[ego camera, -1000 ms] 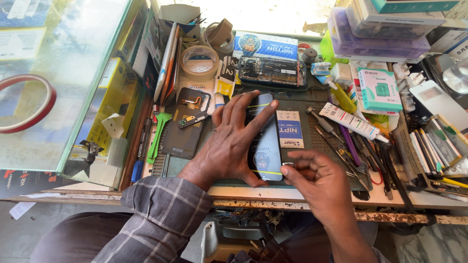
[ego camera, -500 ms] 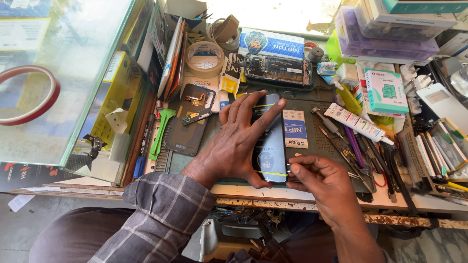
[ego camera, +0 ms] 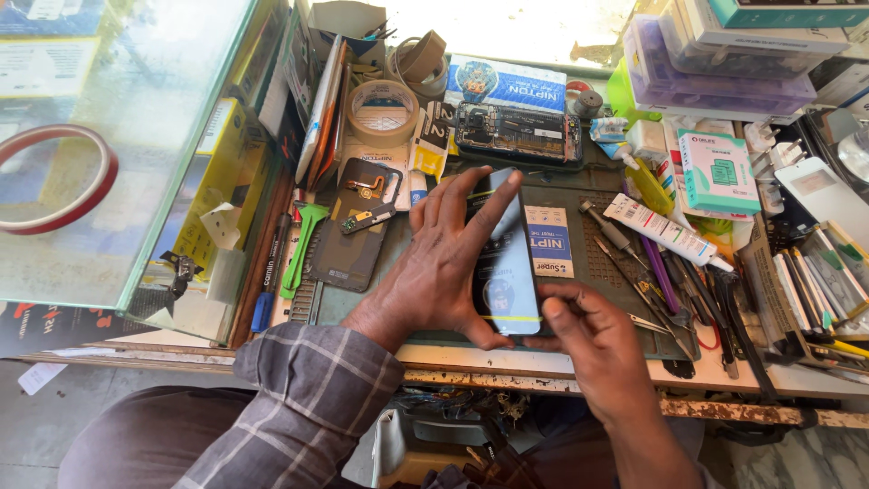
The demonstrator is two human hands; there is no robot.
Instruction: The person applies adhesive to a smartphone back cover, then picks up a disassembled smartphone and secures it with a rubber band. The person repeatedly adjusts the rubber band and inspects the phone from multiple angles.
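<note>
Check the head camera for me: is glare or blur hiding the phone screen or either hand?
Head view: both hands and the phone are sharp. The dark screen carries a soft sky reflection, not blinding. The left hand covers its left edge, the right hand its lower corner. Sunlight blows out the strip at top centre, and the glass case on the left shows washed-out reflections.

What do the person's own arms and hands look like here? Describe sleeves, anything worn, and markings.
The left arm wears a grey plaid sleeve with pale crossing lines, its cuff ending near the wrist. The right forearm is bare, with no sleeve showing. Both the left hand and right hand are ungloved; no rings, watch or markings show.
</note>
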